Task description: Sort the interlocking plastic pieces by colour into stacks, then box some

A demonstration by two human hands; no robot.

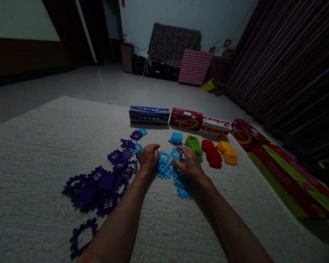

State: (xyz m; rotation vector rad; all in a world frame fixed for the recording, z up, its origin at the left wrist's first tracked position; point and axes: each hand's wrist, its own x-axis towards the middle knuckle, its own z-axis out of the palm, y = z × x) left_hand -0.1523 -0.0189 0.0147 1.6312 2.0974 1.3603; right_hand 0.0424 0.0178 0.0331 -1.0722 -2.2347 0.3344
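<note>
Light blue interlocking plastic tiles point(164, 170) with notched edges lie loosely together on the pale mat point(159, 226), between my two hands. My right hand point(191, 164) has its thumb and fingers closed around a light blue window tile point(176, 152), tilted up off the mat. Just left of the blue tiles, my left hand point(149, 157) is closed with its fingers curled; whatever it may hold is hidden. Dark purple tiles point(106, 180) spread in a loose heap to the left, with a few light blue ones among them. A light blue stack point(176, 137) sits beyond my right hand.
Green tiles point(194, 146), red tiles point(212, 154) and yellow tiles point(228, 152) are piled to the right. A blue box point(149, 116), a red box point(185, 118) and a white-and-red box point(215, 126) line the far edge. Larger boxes point(290, 179) stand along the right edge.
</note>
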